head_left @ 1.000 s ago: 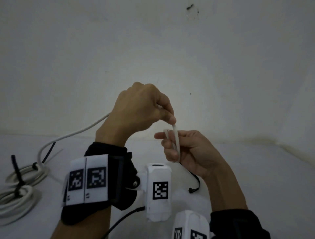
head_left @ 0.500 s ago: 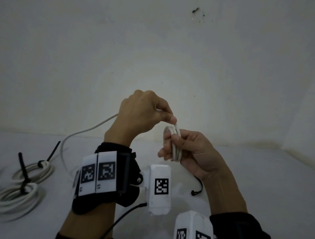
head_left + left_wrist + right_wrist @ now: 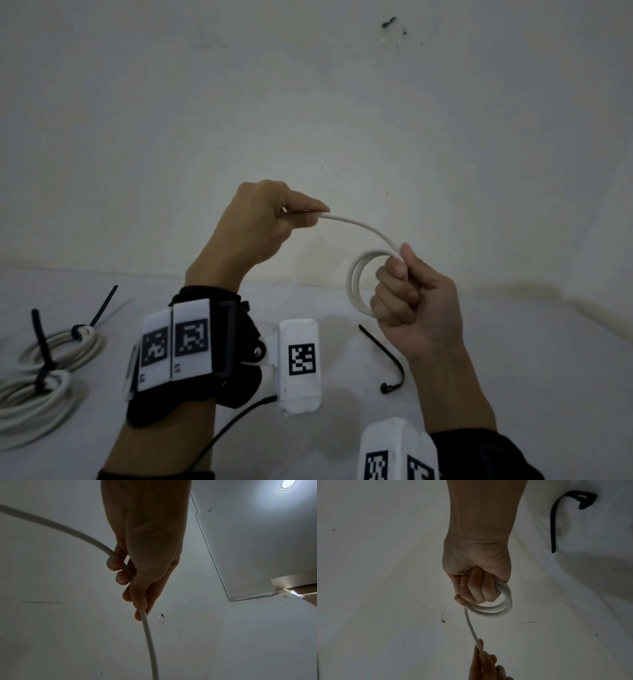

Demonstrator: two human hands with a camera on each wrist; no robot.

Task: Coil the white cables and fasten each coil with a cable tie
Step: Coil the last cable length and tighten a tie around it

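My right hand [image 3: 407, 294] grips a small coil of white cable [image 3: 358, 284] in a closed fist, held above the white table; the same coil [image 3: 496, 607] shows in the right wrist view. From the coil a strand of the cable [image 3: 363, 228] arcs up and left to my left hand [image 3: 270, 219], which pinches it between thumb and fingers. In the left wrist view the cable [image 3: 149, 639] runs through that hand's curled fingers [image 3: 118, 565] and trails off to the left. A loose black cable tie [image 3: 387, 359] lies on the table under my right hand.
At the far left of the table [image 3: 513, 359] lie two coiled white cables [image 3: 58, 346] [image 3: 30, 401], each bound with a black tie. A plain white wall [image 3: 308, 102] rises right behind the table.
My hands have drawn apart: the left rose and moved left, pulling a length of cable out, while the right shifted right, turned and closed into a fist round the coil.
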